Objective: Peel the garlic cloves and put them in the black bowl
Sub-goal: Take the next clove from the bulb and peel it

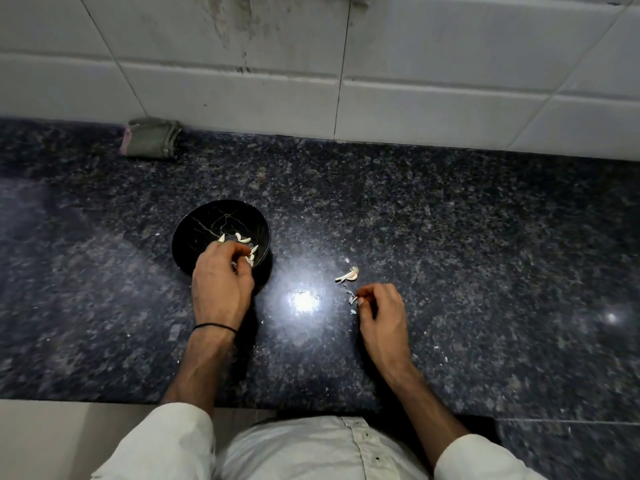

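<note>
Left hand curls over the bowl, contents hidden. Right hand pinches peel; sticky peel may fall among cloves.

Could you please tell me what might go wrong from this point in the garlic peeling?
1. The left hand hovers over the near rim of the black bowl, so a clove let go there might land on the counter instead.
2. Peel scraps lie right at the fingertips of the right hand. Bits clinging to the fingers could end up among the peeled cloves.
</note>
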